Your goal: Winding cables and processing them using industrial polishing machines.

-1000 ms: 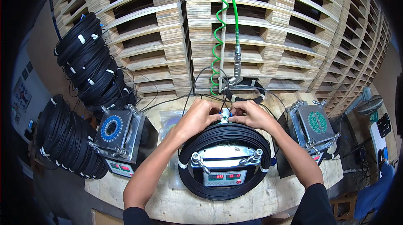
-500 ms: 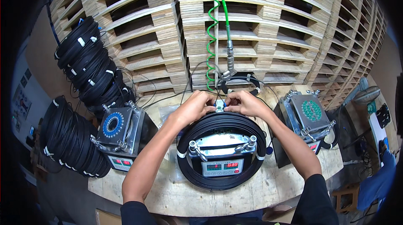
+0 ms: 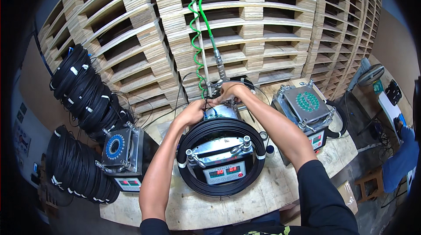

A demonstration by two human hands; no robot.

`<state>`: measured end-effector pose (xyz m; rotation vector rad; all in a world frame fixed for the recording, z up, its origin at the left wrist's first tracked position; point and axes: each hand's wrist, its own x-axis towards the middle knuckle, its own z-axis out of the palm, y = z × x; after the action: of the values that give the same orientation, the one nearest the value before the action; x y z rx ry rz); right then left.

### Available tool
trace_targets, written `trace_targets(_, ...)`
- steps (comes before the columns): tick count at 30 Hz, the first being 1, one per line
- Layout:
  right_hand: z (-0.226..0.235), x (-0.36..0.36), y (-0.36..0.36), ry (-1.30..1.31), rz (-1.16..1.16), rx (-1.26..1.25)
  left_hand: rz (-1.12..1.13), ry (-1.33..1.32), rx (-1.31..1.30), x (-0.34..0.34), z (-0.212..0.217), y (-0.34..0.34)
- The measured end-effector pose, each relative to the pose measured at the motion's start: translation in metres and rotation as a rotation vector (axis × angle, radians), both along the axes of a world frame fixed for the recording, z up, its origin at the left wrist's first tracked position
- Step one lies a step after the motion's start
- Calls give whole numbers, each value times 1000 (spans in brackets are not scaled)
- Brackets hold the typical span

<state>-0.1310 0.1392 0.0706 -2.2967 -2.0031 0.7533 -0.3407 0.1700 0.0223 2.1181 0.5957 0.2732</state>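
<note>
A coil of black cable is looped around the front of the middle machine, whose panel with red digits shows through the ring. Behind the coil's upper edge, small blue connectors sit by the machine's metal top. My left hand is closed beside them, its fingertips bent inward; what they hold is too small to make out. Farther back, my right hand reaches over the machine's far edge near a thin black cable. Its fingers are curled and partly hidden, close to the left fingertips.
Similar machines stand left with a blue ring of parts and right with green parts. Black cable coils pile up at the left. Wooden pallets rise behind the table. A green air hose hangs at the back.
My right hand has moved back and left, off the spot where both hands pinched a small piece at the coil's top. The machine's metal top now shows. The view has shifted.
</note>
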Motion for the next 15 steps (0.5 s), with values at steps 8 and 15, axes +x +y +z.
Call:
trace_targets(8, -39, 29, 21, 275, -230, 132, 38, -31, 23, 3, -2, -3)
trace_targets(15, -81, 67, 10, 887, -492, 214, 18, -78, 72, 11, -17, 5)
